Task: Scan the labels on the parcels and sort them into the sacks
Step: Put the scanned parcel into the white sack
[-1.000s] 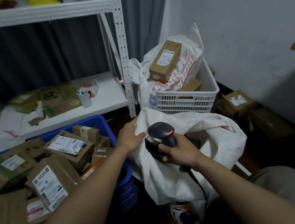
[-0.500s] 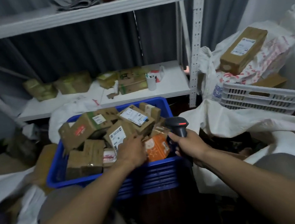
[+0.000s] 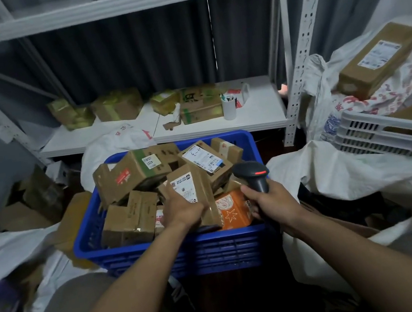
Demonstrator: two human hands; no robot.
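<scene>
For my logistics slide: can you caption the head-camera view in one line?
Left hand grips a labelled parcel in the blue crate while the right hand holds the barcode scanner.

The left hand (image 3: 181, 212) grips a labelled cardboard parcel (image 3: 195, 193) standing tilted in the blue crate (image 3: 215, 247) — the right hand (image 3: 271, 202) holds a black scanner (image 3: 254, 176) just beside it, white sacks (image 3: 339, 168) flanking the crate.

Parcel sorting room: metal shelving (image 3: 299, 37), blue crate (image 3: 189, 252), sacks (image 3: 340, 173).

Outstretched left hand (image 3: 182, 213) and right hand (image 3: 271, 201) seemingly grip.
</scene>
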